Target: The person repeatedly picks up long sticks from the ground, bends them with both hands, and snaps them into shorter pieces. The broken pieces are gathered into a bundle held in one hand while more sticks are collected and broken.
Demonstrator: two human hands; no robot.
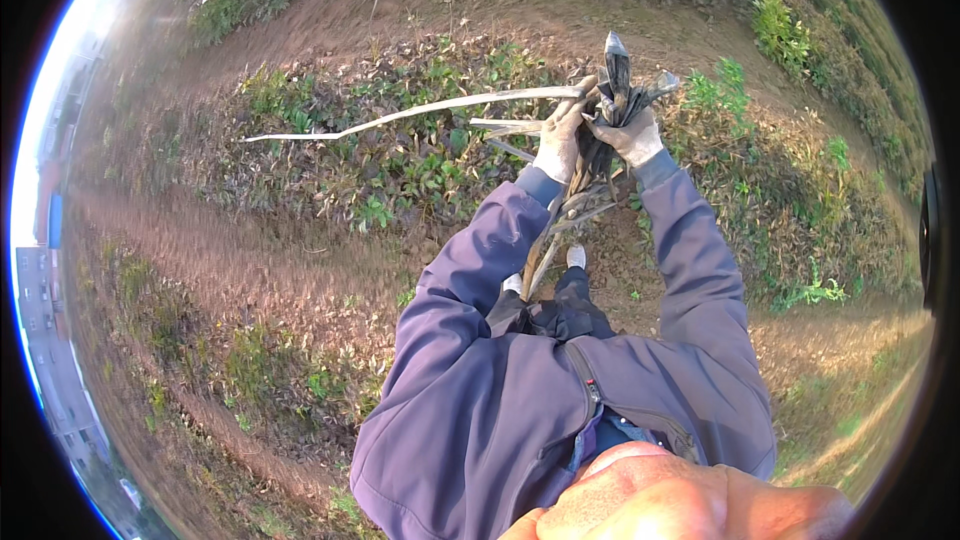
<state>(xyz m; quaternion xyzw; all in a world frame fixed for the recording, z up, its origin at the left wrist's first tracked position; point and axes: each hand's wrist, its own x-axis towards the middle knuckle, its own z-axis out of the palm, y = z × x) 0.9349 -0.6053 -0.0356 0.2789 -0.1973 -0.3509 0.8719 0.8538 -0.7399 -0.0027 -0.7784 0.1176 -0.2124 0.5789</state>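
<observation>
Both my hands wear pale work gloves and are raised in front of me over the planted row. My left hand (559, 136) grips a bundle of dry stalks (581, 180) on its left side. From the top of this hand a long, pale, bent stalk (450, 101) juts far to the left, with shorter pale pieces below it. My right hand (634, 136) is closed around the right side of the bundle, where dark grey, flat strips (618, 79) stick up and out. Whether these strips are dried leaves or film cannot be told. The bundle's lower ends reach down towards my shoes.
A row of low, leafy, partly withered plants (420, 165) runs across in front of me. Bare soil furrows (510, 4) lie beyond it and to the left (187, 240). Taller green plants (780, 34) grow at the upper right. Buildings (41, 292) stand far off at the left rim.
</observation>
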